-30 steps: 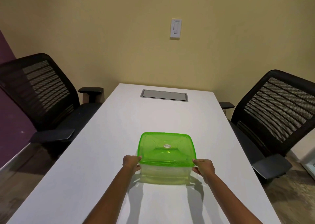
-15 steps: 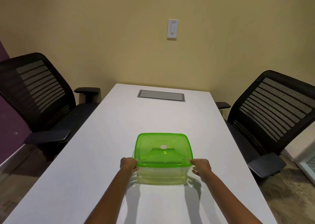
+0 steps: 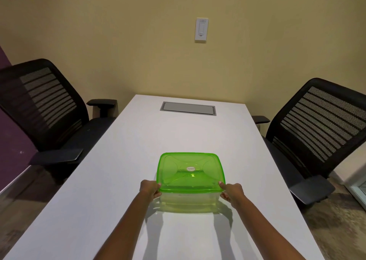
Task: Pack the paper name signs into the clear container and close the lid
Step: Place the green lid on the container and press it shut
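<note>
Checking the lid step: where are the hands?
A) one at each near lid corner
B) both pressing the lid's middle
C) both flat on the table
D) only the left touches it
A: the left hand and right hand each hold a near corner of the green lid.

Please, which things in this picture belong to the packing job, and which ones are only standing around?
Job: green lid; clear container under it; left hand and right hand, gripping the lid's near corners. Paper signs: not visible.

Only there: white table; left chair; right chair; wall switch; grey table hatch.
</note>
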### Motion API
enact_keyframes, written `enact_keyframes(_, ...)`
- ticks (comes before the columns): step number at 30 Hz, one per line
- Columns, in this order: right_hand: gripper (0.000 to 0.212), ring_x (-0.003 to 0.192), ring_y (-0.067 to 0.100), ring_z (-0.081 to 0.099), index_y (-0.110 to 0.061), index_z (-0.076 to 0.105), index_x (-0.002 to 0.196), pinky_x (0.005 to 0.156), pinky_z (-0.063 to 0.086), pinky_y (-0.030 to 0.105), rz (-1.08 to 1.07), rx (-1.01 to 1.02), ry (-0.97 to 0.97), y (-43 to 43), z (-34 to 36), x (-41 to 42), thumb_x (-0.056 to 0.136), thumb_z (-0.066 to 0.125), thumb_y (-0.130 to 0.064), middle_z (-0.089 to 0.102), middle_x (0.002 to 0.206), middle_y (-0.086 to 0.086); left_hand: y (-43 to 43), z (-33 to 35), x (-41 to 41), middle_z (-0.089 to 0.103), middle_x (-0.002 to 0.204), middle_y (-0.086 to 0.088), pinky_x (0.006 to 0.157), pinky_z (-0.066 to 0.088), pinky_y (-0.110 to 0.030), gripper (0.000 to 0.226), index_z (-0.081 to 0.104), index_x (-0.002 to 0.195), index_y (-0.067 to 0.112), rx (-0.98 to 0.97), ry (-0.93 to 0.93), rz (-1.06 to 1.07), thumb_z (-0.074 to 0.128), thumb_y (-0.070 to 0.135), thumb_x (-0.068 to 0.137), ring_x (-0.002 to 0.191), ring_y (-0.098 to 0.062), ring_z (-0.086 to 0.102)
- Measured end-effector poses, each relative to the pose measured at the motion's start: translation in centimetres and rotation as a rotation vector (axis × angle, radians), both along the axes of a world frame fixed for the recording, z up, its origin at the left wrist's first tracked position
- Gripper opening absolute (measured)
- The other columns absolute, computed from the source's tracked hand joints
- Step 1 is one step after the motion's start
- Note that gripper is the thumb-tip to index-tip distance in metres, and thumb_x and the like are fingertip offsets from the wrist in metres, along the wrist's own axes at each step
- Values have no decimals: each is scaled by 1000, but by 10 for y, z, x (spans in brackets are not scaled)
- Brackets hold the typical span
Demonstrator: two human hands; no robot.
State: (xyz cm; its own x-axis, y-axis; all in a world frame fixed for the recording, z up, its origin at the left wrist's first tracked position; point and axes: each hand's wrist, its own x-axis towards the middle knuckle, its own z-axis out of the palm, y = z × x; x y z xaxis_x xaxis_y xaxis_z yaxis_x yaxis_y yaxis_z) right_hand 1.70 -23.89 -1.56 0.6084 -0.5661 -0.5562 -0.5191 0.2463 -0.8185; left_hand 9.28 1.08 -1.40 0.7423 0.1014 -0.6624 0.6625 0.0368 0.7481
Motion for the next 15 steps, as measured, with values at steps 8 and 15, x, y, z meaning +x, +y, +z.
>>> enact_keyframes(8,33,56,20,43,-2,43,62,32,48,21,31,33,57,0,3,4,87,65,-3,44,67,13,0,2,-2,56,78,-17,24,41,-17,31,46,62,1,0,-10,-31,50,-13,90,92,-29,50)
enact_keyframes(15,27,56,22,40,1,42,69,18,37,18,44,87,91,1,9,7,91,58,0,39,66,12,-1,4,-3,52,98,-23,22,40,-16,31,46,62,1,18,-29,-48,51,-14,89,88,-29,52)
